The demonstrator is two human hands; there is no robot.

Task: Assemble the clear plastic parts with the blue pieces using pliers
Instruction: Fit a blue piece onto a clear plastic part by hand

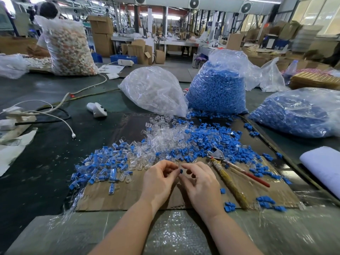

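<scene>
Head view is showing a dark worktop [46, 162] with a flat cardboard sheet [128, 196] lying on it. At the far side of the sheet three plastic bags are standing: one bag of clear parts [152, 91], and two bags of blue pieces [217, 89] [298, 113]. A mixed heap of clear parts [165, 138] and blue pieces [207, 137] is spreading over the sheet, and joined clear-and-blue units [103, 166] are lying at its left side. The pliers [233, 168] are lying on the sheet, just right of the hands, with nobody holding them. The left hand [158, 179] and the right hand [200, 183] are meeting above the near part of the sheet. Between their curled fingers [185, 167] a small blue piece [181, 171] is being pinched; which hand is pinching it, and whether a clear part is there too, I cannot tell.
</scene>
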